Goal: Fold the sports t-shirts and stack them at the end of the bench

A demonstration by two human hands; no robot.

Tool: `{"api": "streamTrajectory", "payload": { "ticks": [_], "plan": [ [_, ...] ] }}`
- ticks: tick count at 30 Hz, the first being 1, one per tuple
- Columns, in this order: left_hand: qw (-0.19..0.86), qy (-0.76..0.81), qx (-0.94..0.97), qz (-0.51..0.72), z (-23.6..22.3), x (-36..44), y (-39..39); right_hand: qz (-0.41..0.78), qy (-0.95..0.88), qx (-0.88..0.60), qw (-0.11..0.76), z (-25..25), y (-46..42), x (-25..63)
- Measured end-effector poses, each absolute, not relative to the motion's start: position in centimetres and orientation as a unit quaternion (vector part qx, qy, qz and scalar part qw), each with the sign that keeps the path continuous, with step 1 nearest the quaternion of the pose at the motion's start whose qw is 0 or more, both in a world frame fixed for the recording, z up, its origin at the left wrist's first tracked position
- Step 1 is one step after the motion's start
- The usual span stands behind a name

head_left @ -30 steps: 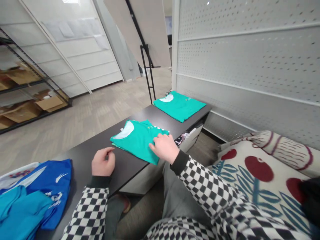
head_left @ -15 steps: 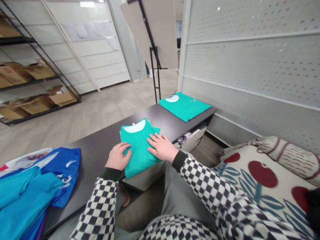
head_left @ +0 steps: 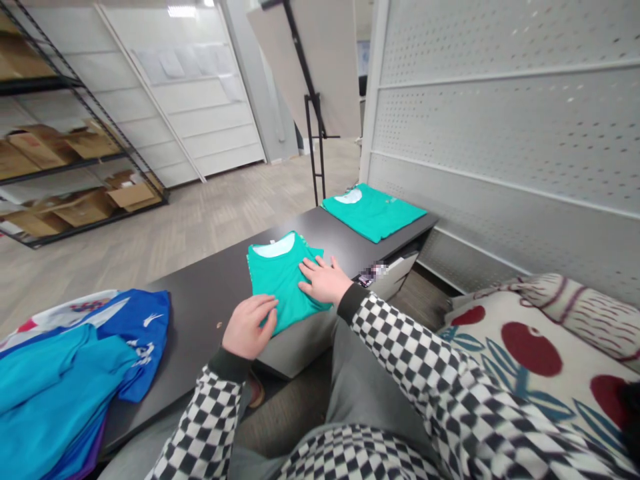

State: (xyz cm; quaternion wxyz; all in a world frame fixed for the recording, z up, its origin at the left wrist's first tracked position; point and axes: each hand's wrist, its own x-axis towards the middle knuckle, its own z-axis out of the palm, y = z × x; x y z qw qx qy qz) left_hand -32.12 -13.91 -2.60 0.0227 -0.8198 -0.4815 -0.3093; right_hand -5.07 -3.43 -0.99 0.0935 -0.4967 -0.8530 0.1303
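Observation:
A folded green T-shirt (head_left: 283,277) lies on the dark low table (head_left: 195,287) in front of me, its white inner neckline facing away. My right hand (head_left: 325,281) rests on its right side, fingers spread flat. At the near left corner of the shirt is my left hand (head_left: 251,327), fingers lightly bent, thumb apart, the fingertips touching the cloth. No cloth shows pinched in either hand. A second folded green T-shirt (head_left: 375,213) lies flat toward the table's far right end.
Loose blue and turquoise garments (head_left: 65,367) are heaped at the table's left. An easel (head_left: 314,147) stands behind the table. A perforated white panel (head_left: 500,133) and a patterned cushion (head_left: 500,313) are at the right. Shelves hold cardboard boxes (head_left: 45,147) at the back left.
The near edge of the T-shirt has shifted away from me and hangs less over the table's front. My left hand has moved slightly right along it. The view has shifted a little.

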Motion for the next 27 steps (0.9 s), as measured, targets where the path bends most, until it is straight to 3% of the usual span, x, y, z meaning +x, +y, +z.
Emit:
{"api": "streamTrajectory", "payload": {
  "ticks": [7, 11, 14, 20, 27],
  "plan": [
    [0.040, -0.505, -0.838, -0.204, -3.7, -30.0, -17.4, 0.144, -0.886, -0.441, 0.022, 1.7, 0.9, -3.4],
    [0.030, -0.523, -0.826, -0.206, -3.7, -30.0, -17.1, 0.087, -0.936, -0.329, 0.087, 2.7, -3.3, -2.8],
    [0.029, -0.518, -0.827, -0.216, -3.8, -30.0, -17.2, 0.065, -0.957, -0.276, 0.067, 1.2, -7.9, -2.4],
    [0.050, -0.496, -0.836, -0.230, -4.1, -30.1, -17.6, 0.012, -0.927, -0.362, 0.097, -3.2, -10.0, 0.2],
    [0.013, -0.486, -0.826, -0.285, -3.9, -30.6, -17.5, 0.051, -0.926, -0.347, 0.139, -2.4, -9.0, 4.6]
  ]
}}
